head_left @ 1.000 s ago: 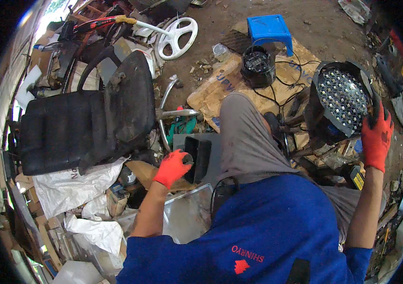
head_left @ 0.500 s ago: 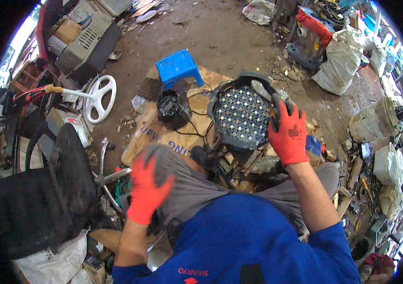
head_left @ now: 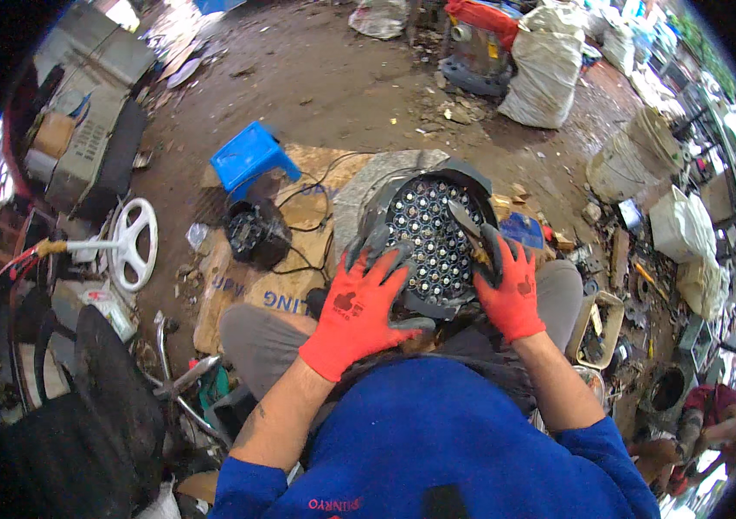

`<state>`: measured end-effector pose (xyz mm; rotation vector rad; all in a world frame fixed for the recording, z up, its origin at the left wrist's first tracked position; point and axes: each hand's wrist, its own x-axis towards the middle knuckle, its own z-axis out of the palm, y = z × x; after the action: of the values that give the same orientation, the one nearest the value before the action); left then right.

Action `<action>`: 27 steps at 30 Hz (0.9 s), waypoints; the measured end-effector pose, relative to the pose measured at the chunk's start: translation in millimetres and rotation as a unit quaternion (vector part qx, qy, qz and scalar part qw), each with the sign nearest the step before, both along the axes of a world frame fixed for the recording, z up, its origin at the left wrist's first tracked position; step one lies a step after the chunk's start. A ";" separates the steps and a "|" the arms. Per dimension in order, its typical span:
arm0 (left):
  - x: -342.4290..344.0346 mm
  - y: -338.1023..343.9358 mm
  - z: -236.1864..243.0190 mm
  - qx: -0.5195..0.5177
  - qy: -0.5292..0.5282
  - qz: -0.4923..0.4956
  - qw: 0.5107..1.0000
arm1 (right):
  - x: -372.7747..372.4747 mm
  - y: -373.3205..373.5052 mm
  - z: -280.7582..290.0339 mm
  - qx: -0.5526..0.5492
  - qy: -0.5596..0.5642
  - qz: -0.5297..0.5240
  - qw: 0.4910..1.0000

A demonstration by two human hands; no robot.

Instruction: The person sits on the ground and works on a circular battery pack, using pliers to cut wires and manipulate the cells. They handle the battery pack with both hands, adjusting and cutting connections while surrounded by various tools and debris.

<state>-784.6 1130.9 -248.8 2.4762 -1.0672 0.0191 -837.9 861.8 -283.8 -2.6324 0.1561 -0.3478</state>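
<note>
A round dark lamp housing (head_left: 428,255), studded with rows of small lenses, rests upright between my grey-trousered legs. My left hand (head_left: 359,303), in a red glove with grey fingertips, has its fingers spread at the housing's near left edge. Gloved the same way, my right hand (head_left: 506,290) is at the right edge, fingers curled round a knife-like metal tool (head_left: 463,221) that lies across the lenses. Left of the lamp, a smaller black housing (head_left: 256,233) with cables sits on a worn brown board (head_left: 225,316).
A blue stool (head_left: 247,156) stands behind the small housing. A white wheel (head_left: 134,242), black chair parts (head_left: 83,424) and bent metal tubes (head_left: 186,394) crowd my left. Sacks (head_left: 541,73), a bucket (head_left: 627,160) and scrap surround me. Another person (head_left: 710,419) is at the lower right.
My left hand has left the dark box at my left and reached the lamp. My right hand and the lamp moved inward, closer to my middle. The view swung, bringing sacks and another person into sight.
</note>
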 end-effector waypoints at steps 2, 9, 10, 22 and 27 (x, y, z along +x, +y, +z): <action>4.6 -9.0 -1.6 0.004 0.003 -0.009 1.000 | -14.7 -9.9 -2.1 0.052 0.011 -0.006 0.999; 10.1 -16.9 4.4 -0.006 -0.004 0.002 1.000 | -61.5 -31.7 6.9 0.407 0.075 -0.007 0.911; 11.5 -17.6 4.8 -0.009 -0.010 -0.004 1.000 | -67.3 -33.1 8.0 0.448 0.079 0.002 0.891; -33.1 -15.1 -8.8 0.058 -0.126 0.024 0.990 | -87.2 -54.9 68.0 0.507 0.275 0.074 0.814; -45.0 -4.2 -17.6 0.053 -0.140 0.067 0.986 | -86.1 -24.9 46.7 0.600 0.191 -0.057 0.774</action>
<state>-829.5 1126.8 -266.4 2.6954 -1.0306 0.3714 -924.0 836.9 -237.1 -1.3629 0.4838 0.2325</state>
